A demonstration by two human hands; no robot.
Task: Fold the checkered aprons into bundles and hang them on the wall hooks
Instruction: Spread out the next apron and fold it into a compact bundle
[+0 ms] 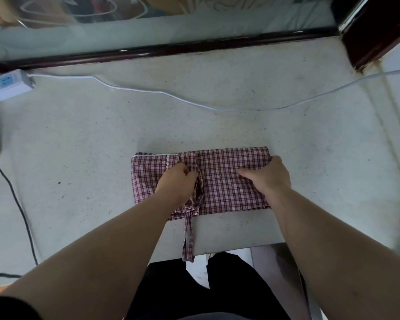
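A red-and-white checkered apron (219, 179) lies folded into a flat rectangle near the front edge of the pale table (102, 139). My left hand (177, 182) sits on its middle, fingers curled round the bunched strap fabric there. My right hand (268, 175) holds the apron's right end, thumb laid across the top and fingers wrapped over the right edge. One checkered strap (188, 239) trails from the fold over the table's front edge and hangs down.
A white power strip (6, 85) lies at the far left, its white cable (171, 95) snaking across the table behind the apron. A black cable (16, 199) runs down the left side. A dark wooden rail (171, 49) borders the far edge.
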